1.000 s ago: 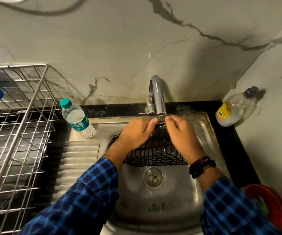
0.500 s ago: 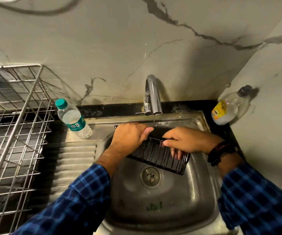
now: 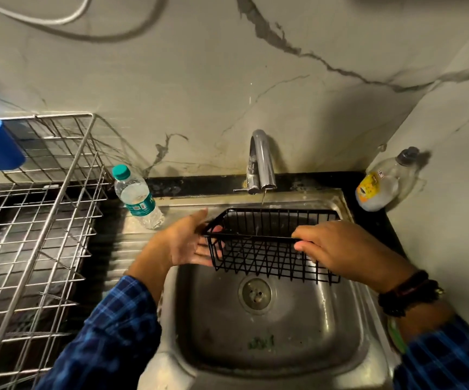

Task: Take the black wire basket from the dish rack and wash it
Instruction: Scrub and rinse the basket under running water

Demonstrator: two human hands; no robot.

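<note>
A person holds a black wire basket [image 3: 272, 243] over a steel sink [image 3: 269, 330], under a thin stream from the tap [image 3: 262, 161].

The right hand [image 3: 348, 249] is pinched on the basket's near top rim; the left hand [image 3: 188, 243] lies spread open against its left end, fingers loose on the wires. The rectangular basket, thin dark rods in a grid, hangs clear above the round drain [image 3: 255, 294], its far rim close to the basin's back wall. A plastic bottle [image 3: 137, 198] stands on the ribbed drainboard just left, beside a shiny wire dish rack [image 3: 39, 220]; a soap bottle [image 3: 382, 181] leans in the right corner.
</note>
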